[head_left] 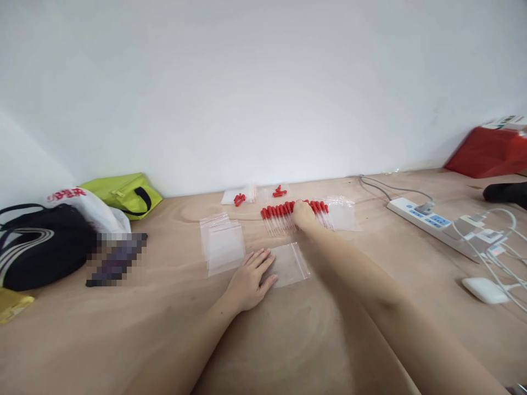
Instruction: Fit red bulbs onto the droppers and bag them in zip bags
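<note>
Both forearms (197,340) are cut off by the bottom edge, and a clear bag (288,266) on the bench (300,334) is partly covered by the left hand (251,281), its grip spread wide. Beyond it, part of the row of red-topped tubes (281,211) is hidden by the right hand (303,214); whether anything is held in that bunched grip cannot be told.

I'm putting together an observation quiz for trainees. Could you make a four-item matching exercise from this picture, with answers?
1. Left hand
2. Right hand
3. Power strip
4. Lime-green bag

A. White and blue
B. Beside the white plastic bag
C. At the red-topped droppers
D. Touching the nearest clear bag

Pairs: 1-D, 2-C, 3-A, 4-B
</note>
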A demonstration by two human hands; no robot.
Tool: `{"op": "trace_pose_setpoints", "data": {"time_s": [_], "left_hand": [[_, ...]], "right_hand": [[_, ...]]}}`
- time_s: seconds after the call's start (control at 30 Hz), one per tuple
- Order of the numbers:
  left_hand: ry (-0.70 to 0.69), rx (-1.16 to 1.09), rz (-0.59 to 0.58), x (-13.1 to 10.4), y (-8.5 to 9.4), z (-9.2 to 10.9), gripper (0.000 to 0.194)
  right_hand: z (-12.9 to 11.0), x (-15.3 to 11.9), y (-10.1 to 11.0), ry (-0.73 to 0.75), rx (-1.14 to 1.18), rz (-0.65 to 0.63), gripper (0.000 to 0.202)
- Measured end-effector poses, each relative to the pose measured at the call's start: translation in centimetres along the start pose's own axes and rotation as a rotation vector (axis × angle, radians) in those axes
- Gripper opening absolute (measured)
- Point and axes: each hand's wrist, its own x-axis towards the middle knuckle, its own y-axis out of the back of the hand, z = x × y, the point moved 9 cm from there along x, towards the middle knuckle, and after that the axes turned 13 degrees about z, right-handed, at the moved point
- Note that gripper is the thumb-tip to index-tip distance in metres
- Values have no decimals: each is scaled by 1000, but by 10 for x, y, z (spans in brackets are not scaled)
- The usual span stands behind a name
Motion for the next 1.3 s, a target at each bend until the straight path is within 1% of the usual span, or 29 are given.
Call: {"op": "trace_pose_setpoints", "data": {"time_s": [0.07,0.13,0.2,0.27,0.33,0.4,0.47,0.57,0.63,0.77,0.83,0.9,0.97,1.07,1.13,1.2,1.3], "left_hand": [[0,-8,8,0,1,0,49],[0,-16,11,0,1,1,48],[4,-19,7,0,0,1,48],[9,-18,0,0,0,1,48],[11,-16,-4,0,0,0,48],[10,-20,-1,1,1,0,48],[6,-30,9,1,1,0,47],[3,-52,35,2,3,0,46],[7,-67,52,2,3,0,45],[25,-103,60,2,4,-3,44],[25,-127,29,1,4,-5,46],[1,-166,-29,0,2,-5,49],[-27,-206,-74,-2,2,-5,50],[-38,-228,-70,-2,5,-5,47],[-28,-232,-45,-2,7,-5,46],[-14,-244,-16,-2,8,-5,45],[4,-256,13,-1,9,-5,43]], "right_hand": [[-2,0,3,-23,11,0,31],[-2,0,10,-31,34,10,33],[2,-3,20,-22,55,26,37],[12,-13,32,-1,143,50,44],[23,-32,45,21,428,90,54],[40,-56,50,-38,734,87,61],[54,-80,48,-133,949,67,63],[66,-102,45,-284,1079,83,65],[66,-107,43,-344,1138,91,66],[60,-109,39,-386,1262,88,60],[56,-112,33,-403,1328,33,55],[53,-116,28,-416,1388,-35,51],[52,-120,23,-429,1410,-94,51],[52,-121,21,-401,1348,-180,47],[50,-119,23,-307,1265,-226,41],[46,-117,28,-176,1170,-260,35],[40,-117,31,-6,1003,-284,29]]}}
